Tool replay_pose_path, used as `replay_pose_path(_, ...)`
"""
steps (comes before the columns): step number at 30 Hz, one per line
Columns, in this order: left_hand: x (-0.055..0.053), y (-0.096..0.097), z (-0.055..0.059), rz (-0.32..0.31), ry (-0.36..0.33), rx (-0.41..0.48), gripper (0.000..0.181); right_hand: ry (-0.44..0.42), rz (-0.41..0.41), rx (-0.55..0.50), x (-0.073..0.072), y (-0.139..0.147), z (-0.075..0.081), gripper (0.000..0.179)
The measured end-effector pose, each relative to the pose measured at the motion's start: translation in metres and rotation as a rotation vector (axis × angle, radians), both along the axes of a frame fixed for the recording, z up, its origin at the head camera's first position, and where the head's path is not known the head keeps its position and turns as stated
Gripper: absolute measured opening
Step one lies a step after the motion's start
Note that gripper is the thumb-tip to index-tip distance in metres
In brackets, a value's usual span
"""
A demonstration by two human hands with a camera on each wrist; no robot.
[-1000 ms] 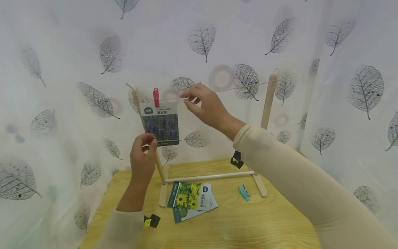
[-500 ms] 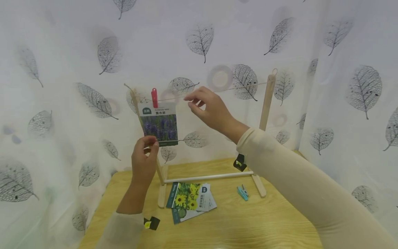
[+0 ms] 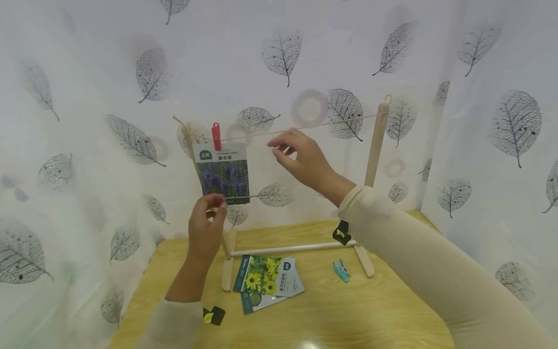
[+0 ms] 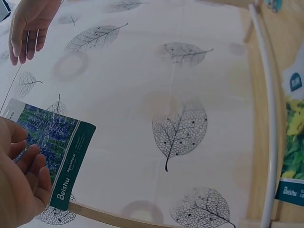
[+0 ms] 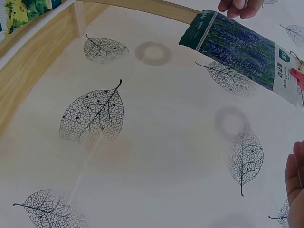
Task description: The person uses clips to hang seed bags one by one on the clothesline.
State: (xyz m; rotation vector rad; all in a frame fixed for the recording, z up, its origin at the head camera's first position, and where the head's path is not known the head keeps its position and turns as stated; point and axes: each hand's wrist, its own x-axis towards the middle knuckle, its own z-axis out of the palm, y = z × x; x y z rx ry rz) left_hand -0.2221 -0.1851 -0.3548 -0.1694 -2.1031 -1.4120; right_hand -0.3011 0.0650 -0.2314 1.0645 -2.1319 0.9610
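A lavender seed packet hangs upright from a string, held at its top edge by a red clothespin. My left hand is at the packet's lower left corner, its fingers loosely bent and overlapping the print there. In the left wrist view those bent fingers lie across the packet without pinching its edge. My right hand hovers just below the string, right of the packet, fingers relaxed and holding nothing. Part of that hand shows at the right wrist view's edge.
The string runs between two wooden posts, the right post standing taller in view. A white rod joins their feet. On the wooden table lie stacked seed packets with yellow flowers and a turquoise clothespin. A leaf-print curtain hangs behind.
My right hand has moved away from the string, down and to the right. My left hand has shifted slightly down and right. The packet and red clothespin stay hanging.
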Motion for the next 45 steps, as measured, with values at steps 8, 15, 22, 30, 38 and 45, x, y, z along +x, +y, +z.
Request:
replay_pose_path(8,-0.002,0.001,-0.007,-0.016,-0.002,-0.026,0.027,-0.012,0.007,-0.007,0.0,0.008,-0.008,0.019)
replay_pose_path(15,-0.002,0.002,-0.009,-0.019,-0.009,-0.068,0.027,-0.021,0.016,-0.017,0.0,0.013,-0.014,0.02)
replay_pose_path(22,-0.003,0.002,-0.015,-0.04,-0.038,-0.068,0.027,-0.026,0.008,-0.016,0.0,0.02,-0.023,0.019)
replay_pose_path(30,-0.004,0.005,-0.021,-0.05,-0.035,-0.076,0.028,-0.014,0.016,-0.029,0.0,0.026,-0.032,0.019)
replay_pose_path(38,0.0,0.009,-0.023,-0.04,-0.068,-0.083,0.025,-0.029,-0.005,-0.03,0.003,0.034,-0.043,0.018)
replay_pose_path(45,0.0,0.011,-0.025,-0.022,-0.082,-0.096,0.026,-0.047,0.003,-0.039,0.009,0.038,-0.045,0.021)
